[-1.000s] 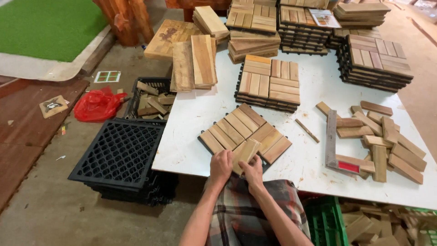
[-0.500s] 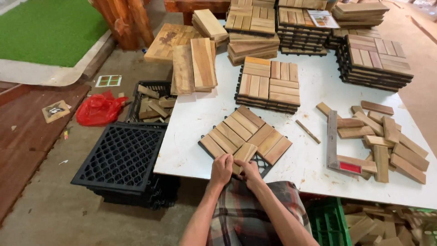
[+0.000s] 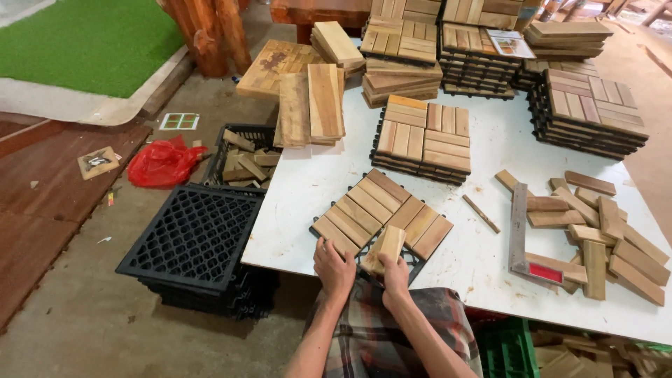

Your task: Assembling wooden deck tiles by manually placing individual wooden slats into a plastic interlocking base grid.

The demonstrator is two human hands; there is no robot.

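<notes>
Our right hand [image 3: 394,271] grips a wooden slat [image 3: 384,249] over the tile's [image 3: 381,212] near corner; our left hand [image 3: 333,264], fingers curled, steadies the tile's edge. We should seat the slat square, flush with neighbouring slats.

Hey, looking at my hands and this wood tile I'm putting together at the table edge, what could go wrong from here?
The wood tile sits at the white table edge near you; pressing could tip it off. Your left hand and right hand crowd the loose slat, so a finger might get pinched if it snaps into the black grid.
</notes>
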